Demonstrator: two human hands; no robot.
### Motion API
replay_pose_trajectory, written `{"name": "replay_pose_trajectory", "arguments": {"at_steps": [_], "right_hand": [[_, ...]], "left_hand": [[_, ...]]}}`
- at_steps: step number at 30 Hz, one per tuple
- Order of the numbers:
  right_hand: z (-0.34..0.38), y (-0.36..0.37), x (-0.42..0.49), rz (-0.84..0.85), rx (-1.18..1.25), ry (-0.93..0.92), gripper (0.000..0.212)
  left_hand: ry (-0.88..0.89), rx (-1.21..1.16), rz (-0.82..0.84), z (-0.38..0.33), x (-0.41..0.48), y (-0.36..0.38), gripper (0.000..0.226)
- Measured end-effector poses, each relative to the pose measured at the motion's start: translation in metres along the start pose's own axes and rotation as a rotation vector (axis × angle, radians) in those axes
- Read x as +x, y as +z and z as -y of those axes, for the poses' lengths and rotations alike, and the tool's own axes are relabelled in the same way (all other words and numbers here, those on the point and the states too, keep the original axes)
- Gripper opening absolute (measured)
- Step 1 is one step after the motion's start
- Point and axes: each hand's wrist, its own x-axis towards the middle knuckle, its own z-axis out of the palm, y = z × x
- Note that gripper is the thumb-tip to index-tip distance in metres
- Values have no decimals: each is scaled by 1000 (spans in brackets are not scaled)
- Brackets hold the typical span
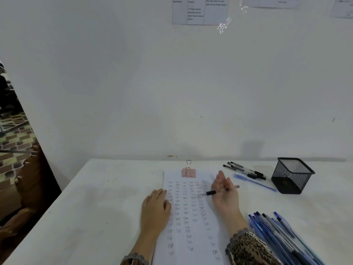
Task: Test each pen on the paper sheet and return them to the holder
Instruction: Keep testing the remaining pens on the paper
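A white paper sheet [191, 232] covered with columns of small handwritten test marks lies on the table, held at its top by a pink binder clip [188, 172]. My left hand [155, 209] rests flat on the sheet's left edge. My right hand [225, 194] holds a black pen [211, 192] over the sheet's right side, tip pointing left at the marks. A black mesh pen holder [292, 175] stands at the back right. Several black pens [246, 170] and one blue pen [255, 182] lie to its left. A pile of blue pens [278, 234] lies at the front right.
The white table [95, 207] stands against a white wall [172, 92] with printed sheets [199, 11] taped high up. A dark wooden piece of furniture [28, 188] and patterned floor show past the table's left edge.
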Motion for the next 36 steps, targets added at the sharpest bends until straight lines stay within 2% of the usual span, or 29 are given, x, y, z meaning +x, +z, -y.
{"name": "replay_pose_trajectory", "arguments": {"at_steps": [1,2,4,5,6,9,13,16,19,21,26,36], "right_hand": [[3,2,2,-29,-66,9,27],[5,2,7,-71,-123,9,33],[9,-1,14,-122,-252,12,58],[10,1,12,-120,-305,17,60],[11,0,11,-124,-338,25,54],[13,0,7,-56,-370,59,18],[16,-1,9,12,-604,-5,25],[12,0,9,65,-874,-112,27],[4,-8,10,54,-1073,-215,47],[1,-8,9,38,-1156,-280,52],[-1,1,1,55,-1315,-359,52],[-5,-3,4,81,-1408,-373,48]], "left_hand": [[0,-1,0,0,0,0,43],[-1,-2,0,-1,0,0,43],[-4,2,2,-1,0,0,43],[-4,9,3,-2,0,0,43],[-2,16,2,-2,0,0,43],[2,16,0,-2,0,-1,43],[5,16,-2,-3,0,-1,43],[7,15,-12,-2,0,-1,42],[14,22,-19,-3,-1,-2,42],[20,26,-21,-4,-1,-2,42],[16,30,-19,-3,-2,-1,42],[13,17,-9,-1,-1,0,43]]}}
